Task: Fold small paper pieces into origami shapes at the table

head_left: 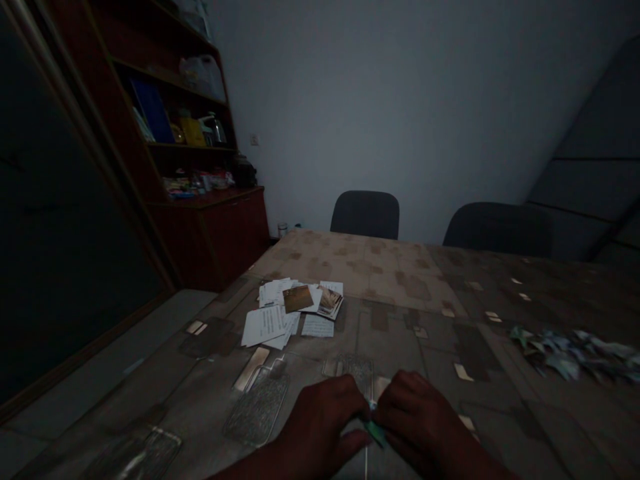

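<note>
A: Where does the green piece [377, 433] sit against the fingers?
B: In the narrow gap between the left hand [325, 413] and the right hand [420, 417], pinched by bent fingers from both sides, its lower end poking out near the left thumb
A: How does it look?
B: Small, narrow, paper-like; green below, with a pale bluish bit on top, the rest hidden by fingers
A: And the hands?
B: Close together above the patterned tablecloth [400, 327], knuckles up, forearms slanting inward from the bottom edge
</note>
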Motion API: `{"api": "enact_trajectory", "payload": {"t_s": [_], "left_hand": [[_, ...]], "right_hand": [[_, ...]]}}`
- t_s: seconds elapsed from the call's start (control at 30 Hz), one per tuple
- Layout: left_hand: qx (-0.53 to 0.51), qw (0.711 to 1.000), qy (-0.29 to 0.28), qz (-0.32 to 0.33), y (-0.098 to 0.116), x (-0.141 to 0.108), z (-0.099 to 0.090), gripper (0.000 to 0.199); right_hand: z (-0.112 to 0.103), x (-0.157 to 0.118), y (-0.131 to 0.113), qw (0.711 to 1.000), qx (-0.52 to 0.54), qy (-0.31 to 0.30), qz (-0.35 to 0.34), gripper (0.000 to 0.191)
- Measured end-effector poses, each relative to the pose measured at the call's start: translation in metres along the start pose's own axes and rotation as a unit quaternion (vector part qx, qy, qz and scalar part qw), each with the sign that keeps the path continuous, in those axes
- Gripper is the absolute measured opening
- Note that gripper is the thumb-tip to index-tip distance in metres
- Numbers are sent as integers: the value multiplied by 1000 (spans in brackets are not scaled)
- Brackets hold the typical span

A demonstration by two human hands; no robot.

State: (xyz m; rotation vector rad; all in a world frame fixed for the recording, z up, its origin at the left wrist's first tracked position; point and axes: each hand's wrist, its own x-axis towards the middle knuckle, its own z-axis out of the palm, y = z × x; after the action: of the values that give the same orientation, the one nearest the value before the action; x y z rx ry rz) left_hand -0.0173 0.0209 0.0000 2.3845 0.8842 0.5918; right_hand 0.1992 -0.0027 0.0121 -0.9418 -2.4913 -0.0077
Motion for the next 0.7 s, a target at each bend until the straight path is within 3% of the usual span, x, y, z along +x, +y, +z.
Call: {"api": "enact_trajectory", "payload": {"t_s": [0.23,0.47,0.7], "left_hand": [[35,999,-2,-11,8,2,0,3],[27,998,20,-54,11,5,3,8],[36,995,19,-89,9,5,4,5]], "right_hand": [[-3,-1,1,998,32,-51,34,12],[-5,2,-5,985,133,-18,110,12],[6,6,-5,973,127,-21,192,19]]}}
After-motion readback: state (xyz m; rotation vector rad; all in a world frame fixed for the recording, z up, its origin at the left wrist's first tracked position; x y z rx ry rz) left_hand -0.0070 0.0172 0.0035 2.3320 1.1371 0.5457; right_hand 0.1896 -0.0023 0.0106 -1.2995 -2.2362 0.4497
